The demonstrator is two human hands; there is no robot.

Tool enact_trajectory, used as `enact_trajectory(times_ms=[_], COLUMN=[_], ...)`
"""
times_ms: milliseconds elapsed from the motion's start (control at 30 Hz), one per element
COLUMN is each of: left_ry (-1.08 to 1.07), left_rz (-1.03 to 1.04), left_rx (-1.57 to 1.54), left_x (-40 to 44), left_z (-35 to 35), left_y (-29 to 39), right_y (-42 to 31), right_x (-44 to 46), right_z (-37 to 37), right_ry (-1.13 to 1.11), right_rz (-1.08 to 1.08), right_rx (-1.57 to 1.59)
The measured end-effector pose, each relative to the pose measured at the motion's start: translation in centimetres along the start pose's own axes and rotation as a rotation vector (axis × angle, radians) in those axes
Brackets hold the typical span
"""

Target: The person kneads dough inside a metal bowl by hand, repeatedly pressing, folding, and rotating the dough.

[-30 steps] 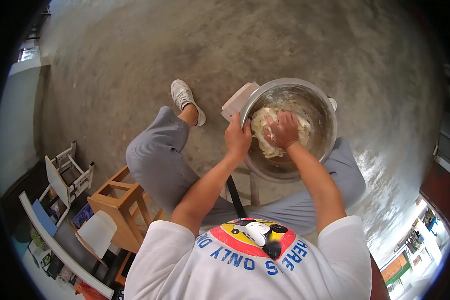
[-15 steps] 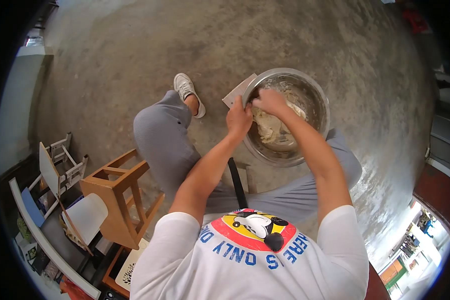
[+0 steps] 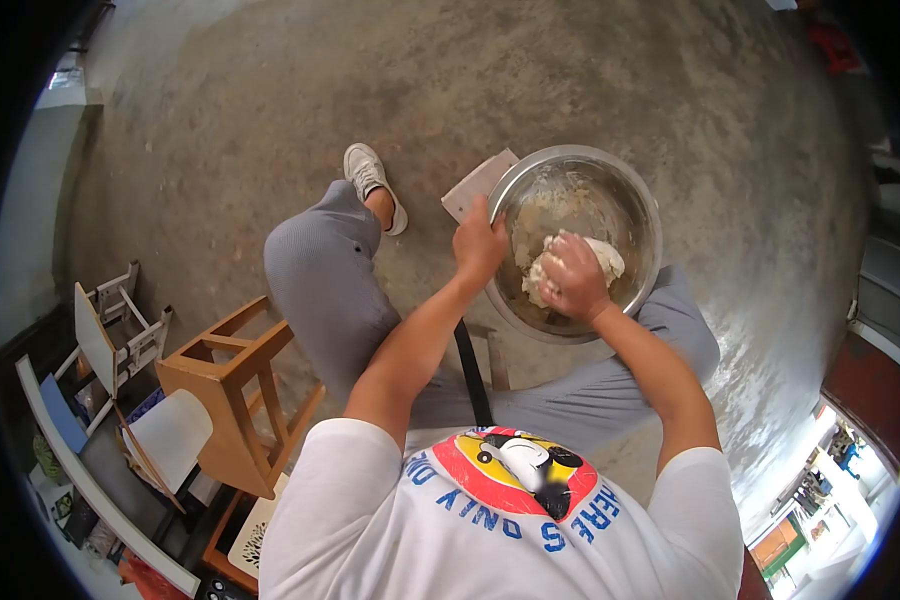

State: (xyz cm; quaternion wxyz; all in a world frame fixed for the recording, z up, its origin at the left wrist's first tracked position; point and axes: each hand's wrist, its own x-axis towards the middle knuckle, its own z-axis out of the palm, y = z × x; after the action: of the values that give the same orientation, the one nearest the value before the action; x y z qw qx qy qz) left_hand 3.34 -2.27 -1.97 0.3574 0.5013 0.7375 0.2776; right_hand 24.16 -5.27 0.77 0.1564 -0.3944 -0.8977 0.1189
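Note:
A wide metal bowl (image 3: 642,190) sits in front of me, between my knees. Its inner wall is smeared with flour and dough. My left hand (image 3: 480,245) is closed on the bowl's left rim. Inside, a pale, rough lump of dough (image 3: 607,260) lies in the lower half. My right hand (image 3: 573,278) presses on this lump with curled fingers, covering part of it.
A flat pinkish board (image 3: 478,184) juts out from beneath the bowl's left side. On the left, an overturned wooden stool (image 3: 232,375) lies near a white chair seat (image 3: 175,437) and a folding stool. Concrete floor (image 3: 270,90) stretches ahead.
My right hand has moved from the bowl's upper left down to the dough near the lower middle. The dough is gathered into a more compact lump. My left hand stays on the rim.

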Motion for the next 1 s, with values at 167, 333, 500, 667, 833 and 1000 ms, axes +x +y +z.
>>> enact_trajectory(times_ms=[167,333,500,667,833,1000], left_ry=[0.01,0.023,0.016,0.038,0.013,-0.004], left_rz=[-0.023,0.029,0.053,0.081,0.057,-0.015], left_rx=[0.014,-0.017,-0.049,-0.021,0.011,0.008], left_x=[0.2,0.3,0.1,-0.4,0.2,0.0], left_z=[-0.1,0.2,0.1,0.1,0.1,-0.3], left_y=[0.4,0.0,0.4,0.1,-0.1,0.8], right_y=[-0.8,0.2,1.6,1.2,3.0,7.8], right_x=[-1.8,3.0,5.8,7.3,6.0,-1.3], right_z=[2.5,4.8,6.7,6.8,3.1,-0.9], right_ry=[0.023,0.072,0.047,0.04,0.028,-0.198], right_rz=[-0.049,0.041,0.218,0.382,0.34,0.784], right_rx=[-0.053,-0.079,-0.127,-0.203,0.075,0.161])
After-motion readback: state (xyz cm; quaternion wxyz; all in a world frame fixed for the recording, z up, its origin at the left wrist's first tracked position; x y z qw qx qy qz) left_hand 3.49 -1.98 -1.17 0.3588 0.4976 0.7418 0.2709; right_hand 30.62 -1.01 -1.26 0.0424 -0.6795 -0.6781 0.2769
